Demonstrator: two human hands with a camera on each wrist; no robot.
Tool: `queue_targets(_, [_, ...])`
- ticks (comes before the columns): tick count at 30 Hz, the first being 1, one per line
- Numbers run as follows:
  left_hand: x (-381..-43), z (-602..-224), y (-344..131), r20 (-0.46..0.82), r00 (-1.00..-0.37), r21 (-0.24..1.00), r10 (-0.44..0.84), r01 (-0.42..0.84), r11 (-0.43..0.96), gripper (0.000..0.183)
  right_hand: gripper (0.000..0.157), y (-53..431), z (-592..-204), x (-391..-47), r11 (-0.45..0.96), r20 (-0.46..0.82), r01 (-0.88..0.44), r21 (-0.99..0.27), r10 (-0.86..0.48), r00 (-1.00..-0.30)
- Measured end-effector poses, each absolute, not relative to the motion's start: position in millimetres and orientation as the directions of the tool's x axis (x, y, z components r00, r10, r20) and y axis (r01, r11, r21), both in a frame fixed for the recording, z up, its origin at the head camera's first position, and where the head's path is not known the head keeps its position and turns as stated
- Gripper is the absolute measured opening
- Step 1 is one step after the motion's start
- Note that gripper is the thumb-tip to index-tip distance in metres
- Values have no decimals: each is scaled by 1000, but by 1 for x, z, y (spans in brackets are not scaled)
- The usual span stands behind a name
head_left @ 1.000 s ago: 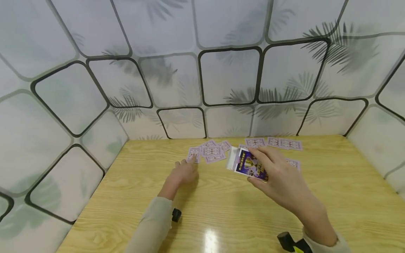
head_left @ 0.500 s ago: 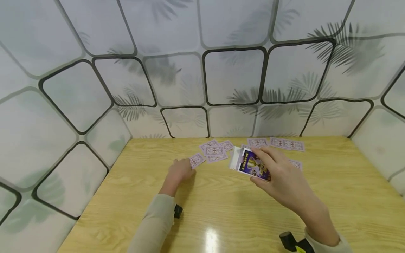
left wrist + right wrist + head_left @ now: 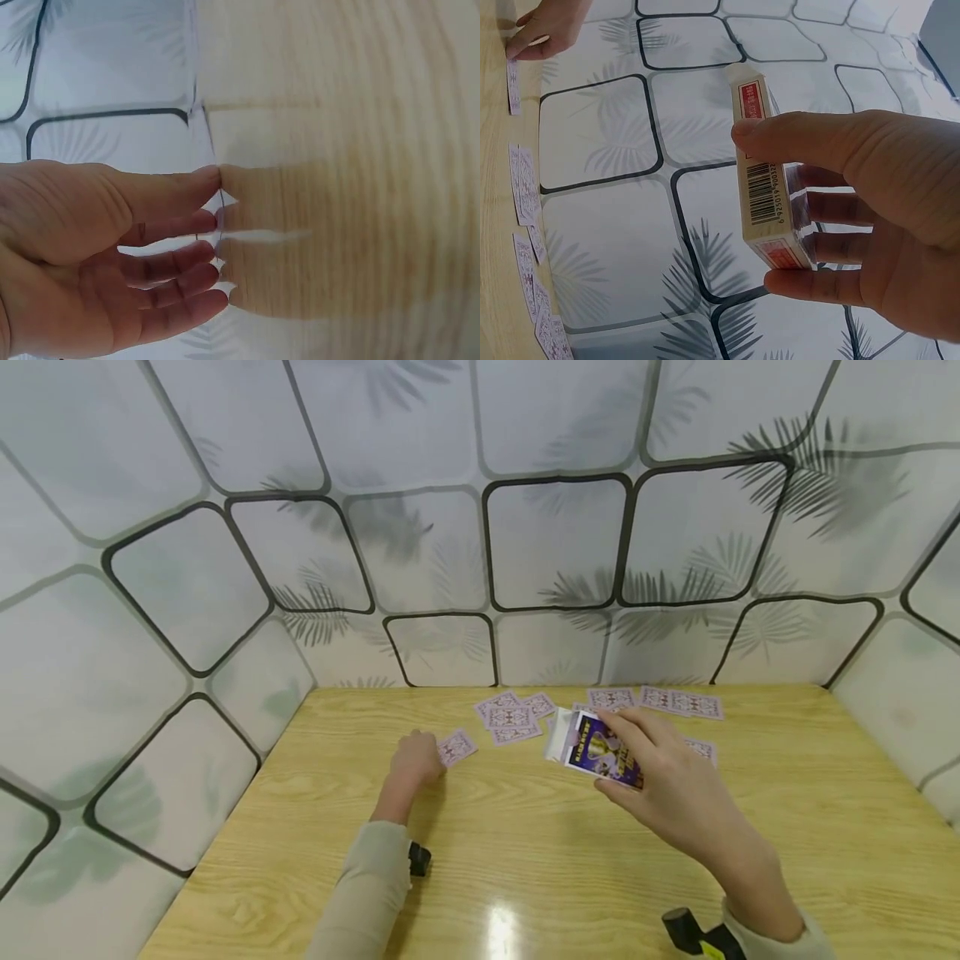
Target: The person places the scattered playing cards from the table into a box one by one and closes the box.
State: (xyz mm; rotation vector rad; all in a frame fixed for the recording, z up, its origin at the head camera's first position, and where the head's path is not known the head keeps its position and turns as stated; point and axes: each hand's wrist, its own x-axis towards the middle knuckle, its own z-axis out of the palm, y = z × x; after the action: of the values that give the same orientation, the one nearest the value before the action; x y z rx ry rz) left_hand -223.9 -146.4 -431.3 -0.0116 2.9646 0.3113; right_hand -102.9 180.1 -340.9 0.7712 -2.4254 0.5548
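Observation:
My left hand is low over the table, its fingertips at the near-left corner of a playing card with a purple patterned back. In the left wrist view, thumb and fingers meet at the card's thin edge, against the wood; they pinch it there. My right hand holds a card box in the air, thumb on one side and fingers on the other. The box has a dark blue and gold face and a whitish flap at its left end. Its barcode side faces the right wrist camera.
Several face-down cards overlap near the table's back edge, left of the box. More cards lie at the back right, and one is partly hidden by my right hand. A patterned wall covering rises behind the wooden table.
My left hand has pulled one card away from the left group, toward the left and nearer me; the card has turned as it slid. My right hand holds the box nearly still.

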Motion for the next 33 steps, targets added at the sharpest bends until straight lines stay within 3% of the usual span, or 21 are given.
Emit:
queue_targets(4, [-220,-428,-154,-197,-978,297,67,5,955,19,78,180,-341,-103,753,595,-621,-219,-401,-697])
queue_targets(11, [-208,-424,-156,-273,-953,479,128,-19,878,38,76,182,-344,-107,758,577,-612,-226,-402,-711])
queue_targets(21, [-201,-424,-150,-267,-954,358,137,34,933,35,75,185,-350,-113,766,548,-588,-259,-384,-743])
queue_targets(28, [-193,-425,-142,-286,-942,486,176,16,874,49,76,188,-352,-116,773,535,-574,-269,-376,-757])
queue_targets(33, [-190,-426,-134,-291,-930,510,226,49,859,42,74,189,-353,-116,784,524,-560,-269,-368,-768])
